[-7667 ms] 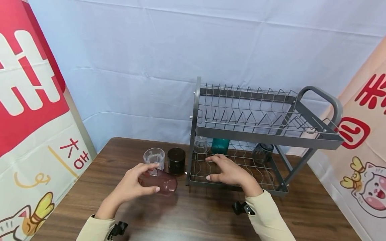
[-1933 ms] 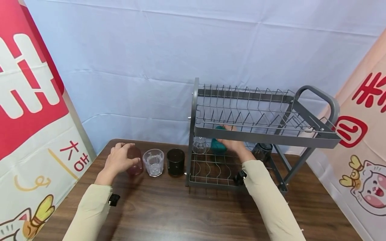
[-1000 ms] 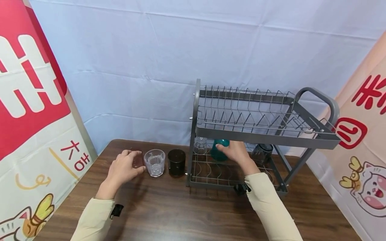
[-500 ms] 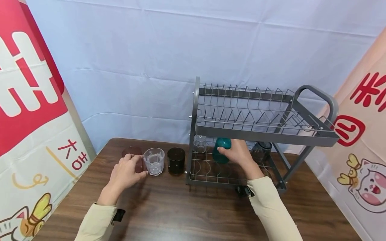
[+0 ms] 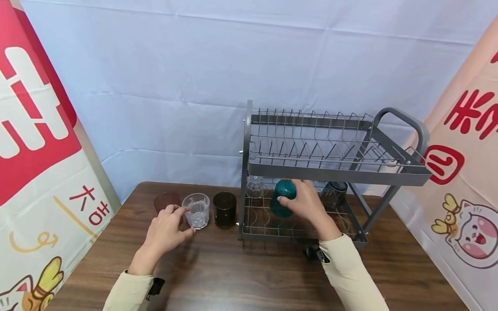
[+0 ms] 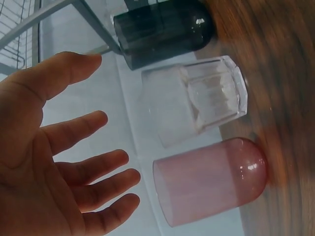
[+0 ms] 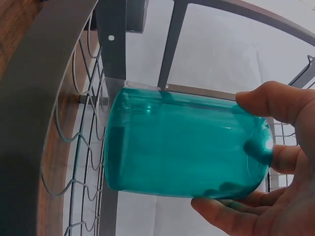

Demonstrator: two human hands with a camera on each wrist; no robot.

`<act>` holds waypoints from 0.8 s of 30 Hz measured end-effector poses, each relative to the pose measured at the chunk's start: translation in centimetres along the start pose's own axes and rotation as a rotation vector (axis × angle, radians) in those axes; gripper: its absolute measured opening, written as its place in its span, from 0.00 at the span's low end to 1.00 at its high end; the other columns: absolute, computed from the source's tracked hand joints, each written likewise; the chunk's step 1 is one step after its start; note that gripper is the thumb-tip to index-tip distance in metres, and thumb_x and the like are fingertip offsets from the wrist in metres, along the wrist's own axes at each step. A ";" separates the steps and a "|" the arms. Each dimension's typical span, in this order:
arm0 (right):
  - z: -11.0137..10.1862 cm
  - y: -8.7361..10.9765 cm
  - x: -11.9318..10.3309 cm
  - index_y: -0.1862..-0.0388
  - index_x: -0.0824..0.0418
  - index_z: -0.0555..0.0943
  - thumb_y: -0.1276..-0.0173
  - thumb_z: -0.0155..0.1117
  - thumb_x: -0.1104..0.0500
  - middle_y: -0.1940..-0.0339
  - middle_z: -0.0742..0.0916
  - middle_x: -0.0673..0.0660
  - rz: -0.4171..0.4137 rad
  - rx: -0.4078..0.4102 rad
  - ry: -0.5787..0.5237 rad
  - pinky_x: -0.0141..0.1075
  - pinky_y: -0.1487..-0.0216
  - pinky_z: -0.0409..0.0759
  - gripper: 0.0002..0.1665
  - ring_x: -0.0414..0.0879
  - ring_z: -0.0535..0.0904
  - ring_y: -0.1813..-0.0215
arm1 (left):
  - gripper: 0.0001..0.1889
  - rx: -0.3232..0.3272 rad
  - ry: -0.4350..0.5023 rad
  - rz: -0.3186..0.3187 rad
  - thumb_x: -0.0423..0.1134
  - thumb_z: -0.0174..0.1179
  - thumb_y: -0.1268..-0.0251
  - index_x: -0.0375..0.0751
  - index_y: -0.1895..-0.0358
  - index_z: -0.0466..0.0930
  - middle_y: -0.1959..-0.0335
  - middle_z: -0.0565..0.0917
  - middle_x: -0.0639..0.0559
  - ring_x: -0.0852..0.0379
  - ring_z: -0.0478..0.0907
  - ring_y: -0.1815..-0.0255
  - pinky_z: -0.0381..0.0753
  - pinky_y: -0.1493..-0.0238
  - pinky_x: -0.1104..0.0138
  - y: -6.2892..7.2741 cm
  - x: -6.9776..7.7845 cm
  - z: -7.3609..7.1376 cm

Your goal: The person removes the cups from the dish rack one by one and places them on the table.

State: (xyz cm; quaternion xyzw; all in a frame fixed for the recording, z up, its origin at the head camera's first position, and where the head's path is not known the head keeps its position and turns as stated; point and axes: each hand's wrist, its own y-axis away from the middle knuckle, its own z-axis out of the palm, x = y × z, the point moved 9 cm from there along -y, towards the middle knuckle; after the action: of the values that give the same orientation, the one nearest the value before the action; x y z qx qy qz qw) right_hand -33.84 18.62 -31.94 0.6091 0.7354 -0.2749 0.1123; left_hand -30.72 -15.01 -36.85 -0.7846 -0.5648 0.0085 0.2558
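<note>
My right hand [image 5: 307, 202] grips a teal glass [image 5: 282, 203] in the lower tier of the dish rack. In the right wrist view the thumb and fingers hold the teal glass [image 7: 182, 142] around its rounded base, its mouth toward the wire shelf. My left hand [image 5: 165, 229] is open, fingers apart, with nothing in it. It is nearest to a clear faceted glass [image 5: 198, 212] and overlaps a pink glass [image 5: 166, 200]. The left wrist view shows that hand [image 6: 64, 162] back from the rims of the upright clear glass [image 6: 211, 96] and pink glass [image 6: 211, 182].
A dark glass [image 5: 225, 209] stands between the clear glass and the grey two-tier rack [image 5: 338, 172]. Inside the lower tier are a small clear glass [image 5: 254, 187] at left and a dark grey glass [image 5: 333, 194] at right. The upper tier hangs over the right hand.
The pink glass, earlier held tilted, now stands left of the clear glass, released. My left hand has shifted right and nearer. My right hand has taken the teal glass and brought it forward.
</note>
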 end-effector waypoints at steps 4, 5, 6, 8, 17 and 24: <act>-0.1 0.5 -0.1 0.36 0.62 0.70 0.42 0.68 0.53 0.46 0.70 0.71 -0.016 0.017 -0.043 0.56 0.58 0.74 0.36 0.64 0.72 0.51 | 0.30 -0.002 -0.004 0.009 0.48 0.71 0.60 0.38 0.49 0.79 0.54 0.75 0.37 0.37 0.73 0.58 0.72 0.65 0.45 0.1 0.6 0.3; -0.1 0.6 -0.2 0.36 0.60 0.70 0.42 0.69 0.53 0.45 0.69 0.71 -0.021 0.021 -0.052 0.56 0.58 0.75 0.36 0.64 0.72 0.50 | 0.30 -0.001 -0.003 0.009 0.48 0.71 0.60 0.38 0.49 0.79 0.54 0.75 0.37 0.37 0.73 0.57 0.72 0.65 0.45 0.2 0.7 0.3; -0.1 0.7 -0.2 0.36 0.59 0.70 0.42 0.69 0.54 0.44 0.69 0.71 -0.025 0.026 -0.057 0.56 0.58 0.75 0.36 0.65 0.72 0.50 | 0.30 0.000 -0.004 0.010 0.48 0.71 0.60 0.39 0.49 0.79 0.54 0.75 0.37 0.37 0.74 0.57 0.72 0.65 0.45 0.2 0.8 0.3; 0.0 1.0 -0.2 0.35 0.58 0.69 0.42 0.69 0.54 0.43 0.68 0.71 -0.030 0.033 -0.065 0.57 0.58 0.75 0.36 0.65 0.71 0.49 | 0.30 0.009 0.000 0.011 0.48 0.71 0.60 0.39 0.50 0.79 0.54 0.75 0.37 0.37 0.74 0.57 0.72 0.64 0.46 0.3 1.1 0.4; 0.2 2.1 -0.8 0.36 0.58 0.70 0.43 0.70 0.55 0.45 0.70 0.70 -0.055 0.043 -0.093 0.56 0.58 0.74 0.35 0.64 0.71 0.50 | 0.30 0.032 0.030 0.022 0.50 0.72 0.60 0.40 0.50 0.79 0.55 0.76 0.39 0.38 0.74 0.58 0.72 0.62 0.48 0.9 2.3 1.0; 0.4 2.5 -1.1 0.37 0.57 0.70 0.44 0.70 0.54 0.46 0.71 0.68 -0.067 0.037 -0.101 0.57 0.59 0.75 0.35 0.63 0.71 0.50 | 0.31 0.057 0.058 0.026 0.51 0.71 0.61 0.42 0.49 0.79 0.55 0.76 0.41 0.40 0.74 0.58 0.72 0.63 0.49 1.1 2.7 0.9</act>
State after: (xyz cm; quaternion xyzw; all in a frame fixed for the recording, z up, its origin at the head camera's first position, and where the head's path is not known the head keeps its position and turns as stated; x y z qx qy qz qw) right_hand -31.22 17.74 -32.36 0.5713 0.7437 -0.3224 0.1289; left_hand -29.07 -12.51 -37.31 -0.7842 -0.5461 0.0052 0.2944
